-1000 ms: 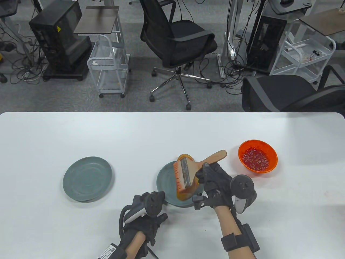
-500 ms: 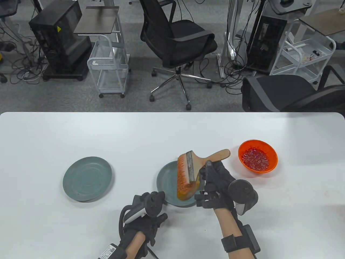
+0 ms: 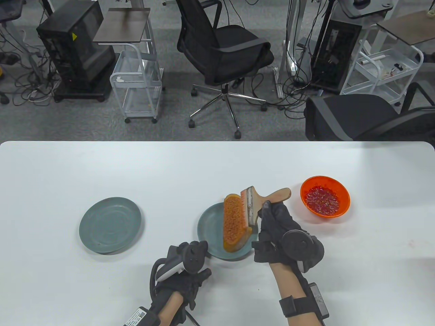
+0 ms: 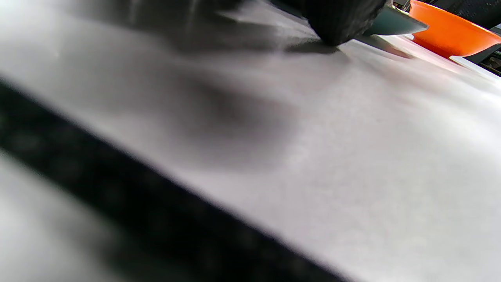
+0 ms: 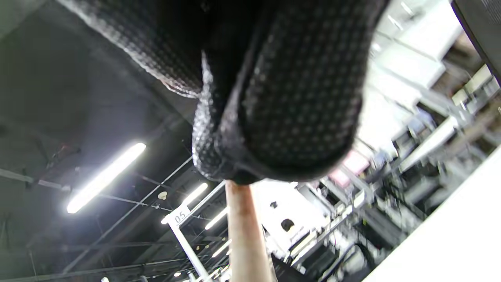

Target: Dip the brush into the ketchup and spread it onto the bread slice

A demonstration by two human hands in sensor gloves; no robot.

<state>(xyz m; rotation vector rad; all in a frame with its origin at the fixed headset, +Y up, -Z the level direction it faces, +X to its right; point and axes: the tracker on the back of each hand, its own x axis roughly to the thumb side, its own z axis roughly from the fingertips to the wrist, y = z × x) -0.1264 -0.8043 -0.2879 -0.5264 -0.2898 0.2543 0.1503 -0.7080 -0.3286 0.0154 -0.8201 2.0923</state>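
My right hand grips the wide wooden-handled brush by its stiff handle, soft bristles on the right edge of the orange-coated bread slice; left hand state: cannot tell.

Right edge of bread slice hidden under brush bristles. Brush handle middle covered by right hand; right wrist view filled by glove, only handle end showing, background blurred. Left hand fingers concealed beneath tracker; forearm cut off by near edge. Left wrist view mostly blurred; plate and orange bowl cropped at top edge.
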